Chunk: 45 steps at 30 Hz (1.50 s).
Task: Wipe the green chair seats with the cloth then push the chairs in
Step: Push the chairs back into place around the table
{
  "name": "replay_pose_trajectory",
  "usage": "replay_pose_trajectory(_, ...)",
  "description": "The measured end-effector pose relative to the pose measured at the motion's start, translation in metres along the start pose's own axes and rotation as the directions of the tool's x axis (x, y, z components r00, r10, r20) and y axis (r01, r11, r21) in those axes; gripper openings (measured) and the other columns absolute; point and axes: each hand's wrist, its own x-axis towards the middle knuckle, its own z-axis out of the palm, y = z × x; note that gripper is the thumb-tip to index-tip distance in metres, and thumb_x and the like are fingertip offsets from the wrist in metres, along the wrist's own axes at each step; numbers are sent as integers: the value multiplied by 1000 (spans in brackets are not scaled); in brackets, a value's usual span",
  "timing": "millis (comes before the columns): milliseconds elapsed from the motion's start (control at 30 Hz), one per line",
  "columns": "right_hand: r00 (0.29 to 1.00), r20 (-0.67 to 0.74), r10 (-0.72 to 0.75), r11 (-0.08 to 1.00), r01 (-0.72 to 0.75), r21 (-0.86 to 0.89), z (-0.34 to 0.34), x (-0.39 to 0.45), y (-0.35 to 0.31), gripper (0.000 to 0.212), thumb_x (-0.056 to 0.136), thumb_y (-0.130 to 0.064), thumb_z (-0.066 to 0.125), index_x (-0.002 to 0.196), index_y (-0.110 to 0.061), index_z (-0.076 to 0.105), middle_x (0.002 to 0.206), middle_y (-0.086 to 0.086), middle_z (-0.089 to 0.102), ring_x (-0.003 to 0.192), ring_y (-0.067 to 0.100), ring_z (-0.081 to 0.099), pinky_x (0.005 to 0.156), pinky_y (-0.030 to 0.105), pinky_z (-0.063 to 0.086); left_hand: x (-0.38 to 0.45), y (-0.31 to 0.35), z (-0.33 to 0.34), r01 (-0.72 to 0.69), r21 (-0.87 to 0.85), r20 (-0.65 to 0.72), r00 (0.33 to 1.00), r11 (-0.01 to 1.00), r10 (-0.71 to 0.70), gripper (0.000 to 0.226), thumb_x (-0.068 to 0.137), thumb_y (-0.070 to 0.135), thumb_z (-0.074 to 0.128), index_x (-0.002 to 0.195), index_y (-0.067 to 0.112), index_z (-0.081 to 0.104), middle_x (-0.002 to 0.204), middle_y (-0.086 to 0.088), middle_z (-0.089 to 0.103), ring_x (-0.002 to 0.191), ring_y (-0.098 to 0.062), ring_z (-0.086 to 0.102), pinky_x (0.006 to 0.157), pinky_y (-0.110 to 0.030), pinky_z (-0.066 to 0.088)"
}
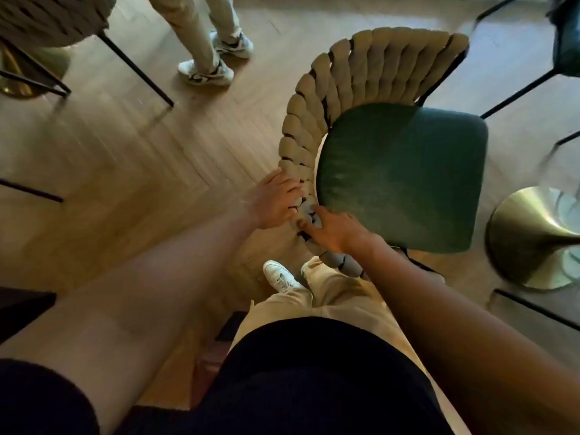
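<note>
The green chair seat (405, 177) occupied the right-centre of the head view, its cushion facing up and its front corner pointing toward the brass pedestal base (530, 240) at the right edge. The woven beige backrest (339, 89) curved around the seat's far and left sides, running from the top of the frame down to the person's hands.

The left hand (276, 204) rested against the outer face of the backrest near its lower end, fingers curled onto the woven straps. The right hand (335, 229) lay over the top of the same section from the seat side, just beside the left hand, fingers bent over the weave. Both hands gripped the backrest. A small pale grey patch (309, 211) showed between the two hands; whether it was the cloth or part of the weave could not be told.

The person's beige trousers (329, 296) and one white shoe (281, 276) stood directly below the backrest on the herringbone wood floor (141, 152).

Another person's legs and white shoes (207, 70) stood at the top centre, well apart from the chair. A second woven chair (53, 17) with black legs appeared in the upper left corner, and part of a dark green seat (568, 36) showed in the upper right corner.
</note>
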Motion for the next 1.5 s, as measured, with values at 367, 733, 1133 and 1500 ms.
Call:
replay_pose_trajectory(367,995,8,104,943,-101,316,-22,33,2,67,99,-64,33,152,-24,33,150,10,48,135,34,46,112,47,36,84,-62,-59,-194,304,307,947,933,97,52,105,49,32,146,19,41,156,-6,38,151,-28,22,125,-50,8)
replay_pose_trajectory(733,950,18,312,813,-277,513,-40,73,-33,68,98,-67,27,151,-25,33,154,6,43,135,33,46,112,46,35,168,-121,-89,-642,319,503,738,697,450,68,100,68,21,129,22,62,129,1,64,121,-22,54,115,-46,34)
replay_pose_trajectory(1133,777,64,627,424,-409,808,-31,116,-112,75,87,-73,39,149,-30,38,150,5,46,131,30,48,106,49,44,209,-156,-125,-875,171,702,431,453,567,70,94,52,64,153,28,37,155,2,46,140,-22,44,112,-41,43)
replay_pose_trajectory(1500,627,-93,774,485,-491,724,-29,123,-118,41,94,-51,56,122,-22,62,115,6,63,106,28,57,82,38,46,224,-125,-103,-909,271,702,411,316,582,47,99,16,61,143,30,52,128,0,62,115,-23,58,87,-28,49)
